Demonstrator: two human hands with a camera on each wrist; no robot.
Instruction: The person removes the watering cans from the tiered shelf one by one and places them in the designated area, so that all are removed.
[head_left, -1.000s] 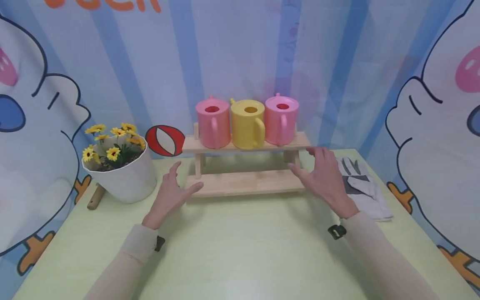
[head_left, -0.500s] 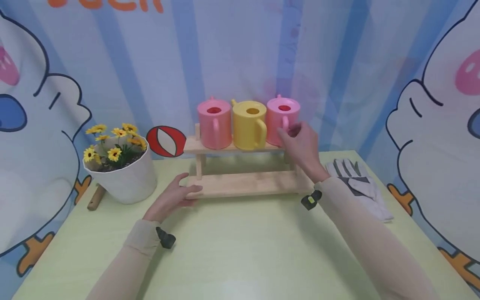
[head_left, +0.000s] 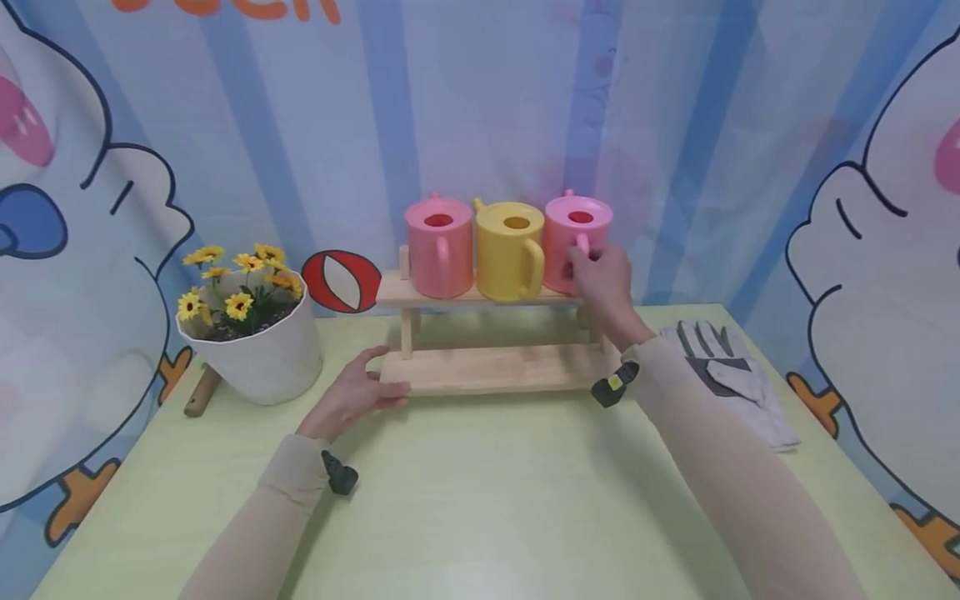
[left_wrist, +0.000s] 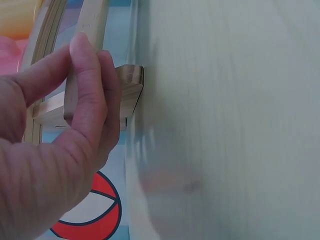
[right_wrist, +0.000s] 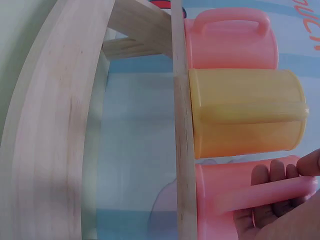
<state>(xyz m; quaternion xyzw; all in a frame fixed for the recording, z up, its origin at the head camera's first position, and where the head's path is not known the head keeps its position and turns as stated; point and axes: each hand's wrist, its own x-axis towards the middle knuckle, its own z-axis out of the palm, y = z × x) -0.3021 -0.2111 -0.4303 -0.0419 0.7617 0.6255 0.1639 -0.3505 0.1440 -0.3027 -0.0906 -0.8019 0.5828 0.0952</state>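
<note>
Three small watering cans stand side by side on the upper tier of a wooden two-tier stand point(head_left: 491, 371). The left can point(head_left: 429, 267) is pink, the middle one point(head_left: 501, 258) yellow, and the right can point(head_left: 558, 242) pink; their handles face me. My right hand point(head_left: 606, 287) holds the right pink can's handle point(right_wrist: 265, 195), its fingers behind the handle in the right wrist view. That can still sits on the shelf. At the stand's lower left end, my left hand point(head_left: 351, 398) grips the lower board between thumb and fingers, as the left wrist view shows point(left_wrist: 85, 95).
A white pot point(head_left: 258, 367) of yellow flowers stands at the left, with a wooden handle point(head_left: 202, 392) poking out beside it. White and grey work gloves point(head_left: 738, 392) lie on the right of the pale table point(head_left: 480, 492). A printed curtain point(head_left: 480, 100) hangs behind.
My right hand has moved up and left from beside the stand to the right pink watering can's handle. My left hand has come down onto the lower board's left end and taken hold of it.
</note>
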